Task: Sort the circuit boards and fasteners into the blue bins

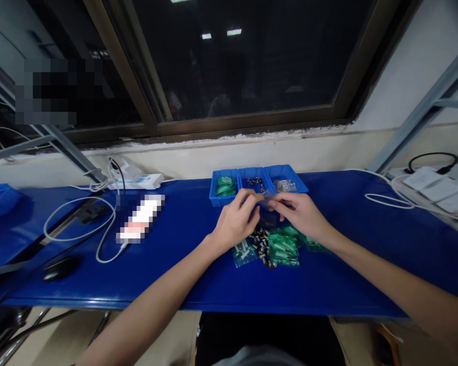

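Note:
My left hand [234, 218] and my right hand [305, 216] meet above the blue table, each pinching a small clear plastic bag [267, 197] between thumb and fingers. Anything inside that bag is too small to make out. Below my hands lies a pile of small dark and silver metal parts [263, 246]. Green-tinted plastic bags [284, 246] with pale pieces in them are to its right, partly under my right forearm. A clear bag with white pieces [245, 253] lies to the left of the pile. Another small bag [267, 220] sits just under my hands, partly hidden.
Behind my hands stand three blue bins: one with green bags [226, 185], one with loose small parts [255, 182], one with clear bags [284, 185]. A blurred-out phone [143, 218] on a white cable, a power strip [143, 181] and a black mouse [61, 268] lie left.

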### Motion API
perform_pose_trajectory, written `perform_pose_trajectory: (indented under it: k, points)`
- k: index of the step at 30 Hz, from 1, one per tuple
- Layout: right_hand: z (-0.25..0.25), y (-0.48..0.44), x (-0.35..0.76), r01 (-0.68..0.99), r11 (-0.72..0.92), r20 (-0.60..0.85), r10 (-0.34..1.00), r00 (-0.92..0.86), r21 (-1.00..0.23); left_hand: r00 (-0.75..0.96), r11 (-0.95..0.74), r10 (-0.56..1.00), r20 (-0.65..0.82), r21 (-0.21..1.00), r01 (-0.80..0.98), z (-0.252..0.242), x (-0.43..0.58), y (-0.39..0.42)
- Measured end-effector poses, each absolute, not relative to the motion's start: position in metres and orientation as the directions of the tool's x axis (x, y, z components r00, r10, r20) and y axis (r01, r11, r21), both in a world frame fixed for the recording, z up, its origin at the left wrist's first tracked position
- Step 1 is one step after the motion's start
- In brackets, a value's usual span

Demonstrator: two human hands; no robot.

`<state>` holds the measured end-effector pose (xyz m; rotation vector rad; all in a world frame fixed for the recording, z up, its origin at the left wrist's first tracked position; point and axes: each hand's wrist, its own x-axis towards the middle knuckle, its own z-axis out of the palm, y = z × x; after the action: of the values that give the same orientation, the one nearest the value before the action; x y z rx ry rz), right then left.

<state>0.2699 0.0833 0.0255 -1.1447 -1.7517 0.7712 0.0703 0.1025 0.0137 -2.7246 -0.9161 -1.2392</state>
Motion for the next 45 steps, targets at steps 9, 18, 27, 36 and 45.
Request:
perform_pose_trajectory:
  k: [9,18,27,36,45]
  points:
    - [0.028,0.077,0.268,0.194,0.359,0.317,0.924,-0.215,-0.913,0.536,-0.830,0.497,0.682,0.195,0.522,0.015,0.069,0.102]
    - [0.032,0.075,0.266,0.119,0.401,0.374,0.906,-0.199,-0.908,0.528,-0.843,0.487,0.696,0.215,0.493,0.012,0.070,0.104]
    - [0.019,0.084,0.270,0.113,0.377,0.357,0.919,-0.164,-0.919,0.516,-0.836,0.525,0.676,0.298,0.461,0.009,0.070,0.105]
    - [0.019,0.082,0.270,0.408,0.399,0.371,0.917,-0.150,-0.821,0.493,-0.851,0.476,0.728,0.239,0.468,0.009,0.069,0.109]
    - [0.023,0.082,0.269,0.394,0.423,0.375,0.906,-0.197,-0.816,0.465,-0.838,0.503,0.728,0.279,0.469,0.010,0.070,0.107]
